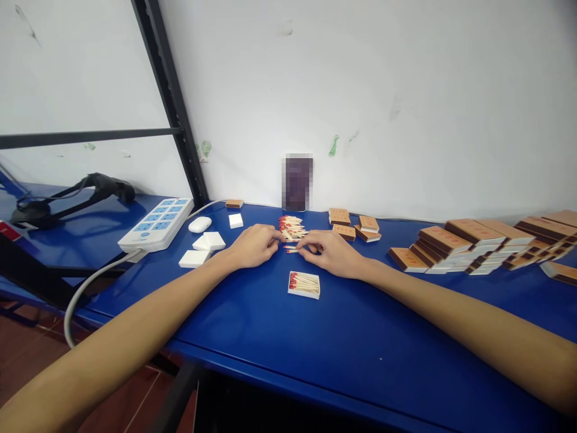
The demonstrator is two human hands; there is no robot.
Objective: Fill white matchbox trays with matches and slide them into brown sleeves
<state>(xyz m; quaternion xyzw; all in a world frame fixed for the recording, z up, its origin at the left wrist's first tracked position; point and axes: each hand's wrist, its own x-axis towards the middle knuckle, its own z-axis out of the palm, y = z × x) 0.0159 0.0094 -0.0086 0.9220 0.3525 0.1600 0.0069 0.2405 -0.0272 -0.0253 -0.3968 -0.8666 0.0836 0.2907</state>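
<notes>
My left hand and my right hand rest on a blue table, fingertips meeting over a few red-tipped matches. Both hands have fingers curled in a pinch on those matches. Just behind them lies a loose pile of matches. In front of my right hand sits an open white tray holding a row of matches.
Empty white trays and a white mouse lie left, beside a white power strip with its cable. Brown matchbox sleeves lie behind; many stacked boxes fill the right. A black shelf post rises at left.
</notes>
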